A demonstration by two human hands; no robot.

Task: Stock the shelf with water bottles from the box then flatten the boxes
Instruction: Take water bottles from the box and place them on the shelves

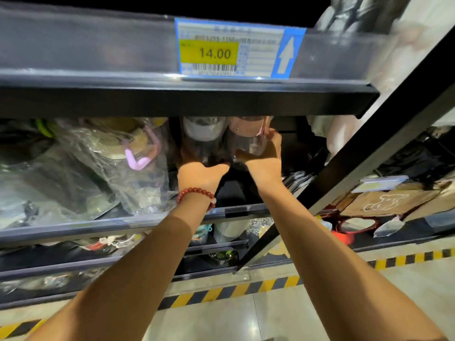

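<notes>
Two clear water bottles stand side by side on the dark shelf (231, 193), under the shelf above. The left bottle (203, 136) has a white lid; the right bottle (248, 134) has a pink lid. My left hand (199, 174), with a red bead bracelet on the wrist, grips the base of the white-lidded bottle. My right hand (266, 156) wraps around the pink-lidded bottle, fingers reaching up to its lid. No box is in view.
Several plastic-wrapped bottles with pink straps (138, 153) fill the shelf to the left. A price tag reading 14.00 (234, 50) hangs on the upper shelf rail. A black upright post (344, 168) slants at the right. Paper bags (384, 200) lie on the neighbouring shelf; yellow-black tape (221, 294) marks the floor.
</notes>
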